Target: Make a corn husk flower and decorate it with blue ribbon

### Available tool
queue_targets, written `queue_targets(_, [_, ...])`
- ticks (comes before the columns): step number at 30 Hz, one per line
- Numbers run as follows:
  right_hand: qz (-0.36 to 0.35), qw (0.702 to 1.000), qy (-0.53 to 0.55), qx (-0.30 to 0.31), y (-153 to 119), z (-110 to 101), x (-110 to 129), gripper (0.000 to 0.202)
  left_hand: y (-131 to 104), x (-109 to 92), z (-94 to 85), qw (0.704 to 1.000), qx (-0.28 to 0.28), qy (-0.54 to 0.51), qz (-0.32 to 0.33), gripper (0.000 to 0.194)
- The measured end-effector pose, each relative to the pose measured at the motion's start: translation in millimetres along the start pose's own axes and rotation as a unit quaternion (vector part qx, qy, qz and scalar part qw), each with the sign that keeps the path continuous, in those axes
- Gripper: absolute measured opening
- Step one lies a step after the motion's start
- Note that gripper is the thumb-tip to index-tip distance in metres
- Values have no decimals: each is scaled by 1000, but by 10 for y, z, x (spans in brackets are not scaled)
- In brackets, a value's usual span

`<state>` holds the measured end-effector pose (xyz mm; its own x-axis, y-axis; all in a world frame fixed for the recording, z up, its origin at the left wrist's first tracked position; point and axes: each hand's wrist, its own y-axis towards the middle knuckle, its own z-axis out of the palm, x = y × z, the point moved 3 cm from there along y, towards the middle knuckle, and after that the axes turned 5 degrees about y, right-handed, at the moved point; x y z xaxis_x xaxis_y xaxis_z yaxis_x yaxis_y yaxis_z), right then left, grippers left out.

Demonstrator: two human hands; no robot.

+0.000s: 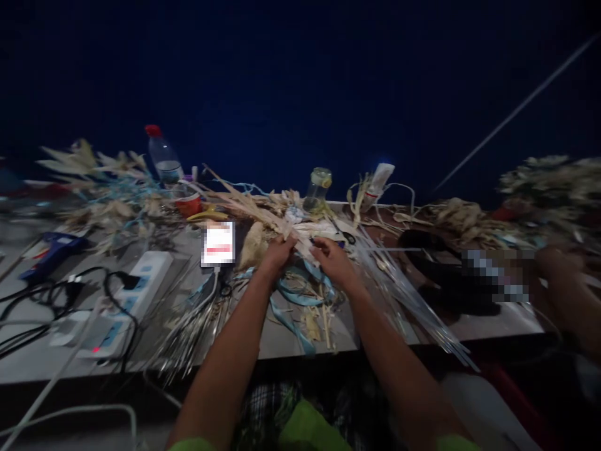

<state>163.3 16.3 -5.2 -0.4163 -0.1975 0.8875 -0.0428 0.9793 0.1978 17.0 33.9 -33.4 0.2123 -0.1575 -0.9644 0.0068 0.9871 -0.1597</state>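
A pale, dry husk strip [303, 245] stretches between my two hands above the middle of the table. My left hand [280, 252] pinches its left part, fingers closed. At its lower right end, my right hand [332, 258] has thumb and fingers closed on the same strip. Under my hands lie a loose blue ribbon [307, 294] and scraps of dried husk [310, 322]. Long dry husk pieces [248, 203] fan out behind my left hand. Scissors [348, 237] with dark handles lie just beyond my right hand.
Left are a power strip [138, 300] with black cables, a blue glue gun [49, 254] and a phone [218, 244]. Thin wires [188, 338] and clear sticks [422, 313] flank my arms. A bottle [164, 156] and jar [318, 185] stand behind. Another person's hand [563, 269] is at right.
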Motion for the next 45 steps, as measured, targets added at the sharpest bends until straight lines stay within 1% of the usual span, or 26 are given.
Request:
queue_targets(1, [1,1000,6,19,-1,7,-1,35,-14,-21,13,1000,3,1,-3,25])
queue_targets(4, [0,998,21,53,-8,15,-39,24,-47,-62,67,1000,26,12,2,24])
queue_targets(6, [-2,996,50,75,-18,25,-102,23,-60,-63,96,999,22,27,3,23])
queue_targets(9, [-15,993,75,86,-25,34,-203,23,-69,-46,150,999,42,17,-2,23])
queue_targets(14, [2,989,138,55,-3,6,-260,25,-64,-34,157,998,32,60,2,24])
queue_targets(16, [5,989,138,41,-4,-13,-245,26,-61,-30,148,996,31,77,13,23])
queue_targets(19, [21,989,148,20,-15,-25,-248,26,-51,-2,142,995,38,84,28,24])
queue_targets(20, [25,987,160,16,-19,-21,-255,26,-45,11,136,995,30,87,29,24])
queue_targets(25, [48,979,195,-20,-18,-31,-291,31,-14,40,119,997,29,70,27,24])
queue_targets(26, [52,979,194,-34,-10,-53,-295,31,-7,29,100,997,22,67,25,24])
queue_targets(28, [55,977,193,-66,11,-115,-299,32,12,-14,33,998,-16,45,28,23])
queue_targets(30, [51,975,193,-94,28,-181,-297,35,32,-66,-54,997,-71,16,25,25])
queue_targets(32, [37,976,184,-108,31,-226,-285,40,46,-118,-121,994,-107,-11,24,28])
queue_targets(34, [12,983,157,-100,19,-229,-263,41,48,-164,-150,991,-119,-48,34,29])
queue_targets(36, [-26,991,112,-63,4,-189,-237,37,41,-191,-152,989,-124,-71,40,31])
queue_targets(38, [-67,996,57,-21,-4,-134,-225,28,36,-204,-141,988,-124,-84,47,31])
queue_targets(40, [-96,995,0,-4,1,-104,-231,21,35,-209,-131,987,-118,-95,56,30])
queue_targets(42, [-105,994,-32,-13,13,-113,-248,21,38,-209,-121,987,-104,-108,60,29])
queue_targets(45, [-81,995,-21,-50,27,-174,-279,26,38,-206,-105,988,-85,-117,55,28])
